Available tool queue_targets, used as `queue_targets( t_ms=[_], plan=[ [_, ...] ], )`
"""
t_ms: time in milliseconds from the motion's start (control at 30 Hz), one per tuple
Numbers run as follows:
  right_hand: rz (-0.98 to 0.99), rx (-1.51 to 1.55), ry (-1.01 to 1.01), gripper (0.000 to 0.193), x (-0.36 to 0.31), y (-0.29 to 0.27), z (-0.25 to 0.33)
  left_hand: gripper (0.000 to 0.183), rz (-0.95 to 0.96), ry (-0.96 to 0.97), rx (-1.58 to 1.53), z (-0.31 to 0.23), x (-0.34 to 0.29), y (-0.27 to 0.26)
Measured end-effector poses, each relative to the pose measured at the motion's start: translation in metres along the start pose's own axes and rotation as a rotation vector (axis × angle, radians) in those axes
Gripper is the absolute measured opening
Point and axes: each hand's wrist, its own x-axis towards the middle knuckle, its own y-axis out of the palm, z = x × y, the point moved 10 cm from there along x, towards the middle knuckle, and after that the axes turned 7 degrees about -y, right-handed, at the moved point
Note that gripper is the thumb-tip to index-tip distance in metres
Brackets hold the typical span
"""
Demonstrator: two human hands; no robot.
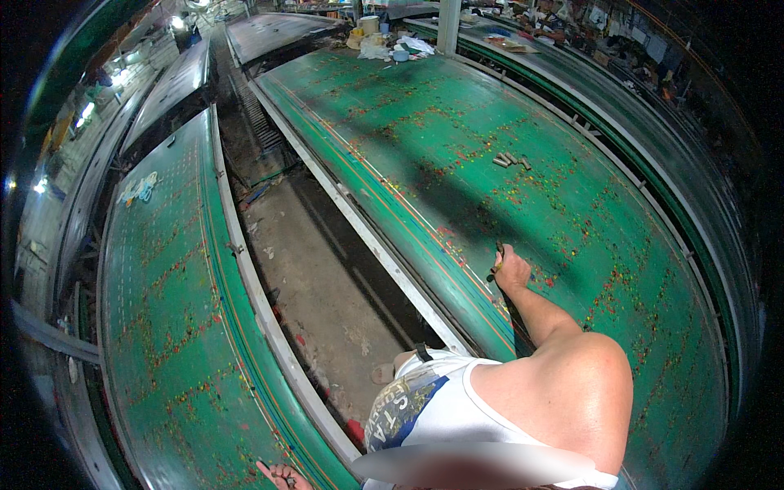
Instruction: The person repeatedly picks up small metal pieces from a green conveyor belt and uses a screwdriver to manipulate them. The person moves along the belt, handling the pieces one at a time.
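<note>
My right hand (514, 269) is closed around a small dark tool with a slim handle (499, 255). What kind of tool it is, I cannot make out. It is over the near side of a long green table (392, 114), whose top carries many small red, yellow and orange specks. At the lower edge, my left hand (287, 476) shows only in part, by the edge of a second green table (163, 327). One finger stretches out, the others bend loosely, and nothing is visible in it.
A walkway (302, 269) with a concrete floor runs between the two tables. Several short grey cylinders (511, 160) lie on the right table. White cord (139, 189) rests on the left one. Tubs and plastic bags (400, 51) stand by a post (448, 28) at the far end.
</note>
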Motion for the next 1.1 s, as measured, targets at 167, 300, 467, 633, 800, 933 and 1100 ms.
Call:
queue_targets(
  t_ms=[167,300,467,633,800,933,1100],
  plan=[
    [-0.030,0.015,-0.028,0.032,0.000,0.000,0.001,0.086,-0.019,0.009,0.016,-0.001,-0.004,0.002],
    [-0.028,0.021,-0.033,0.032,0.001,0.001,0.000,0.085,-0.031,0.017,0.042,-0.003,-0.006,0.000],
    [-0.009,0.012,-0.039,0.032,0.002,0.002,0.001,0.084,-0.054,0.045,0.134,-0.005,-0.010,0.002],
    [-0.011,-0.002,-0.027,0.032,0.001,0.001,0.001,0.092,-0.026,-0.006,-0.107,-0.001,-0.019,0.015],
    [-0.017,-0.004,-0.024,0.034,0.001,0.004,-0.001,0.073,-0.003,-0.126,-0.281,0.002,-0.018,0.025],
    [-0.024,0.006,-0.037,0.034,0.002,0.006,-0.001,0.061,0.054,-0.174,-0.307,0.006,-0.014,0.025],
    [0.012,0.000,-0.003,0.034,0.001,0.007,-0.002,0.069,0.122,-0.124,-0.298,0.005,-0.012,0.016]
  ],
)
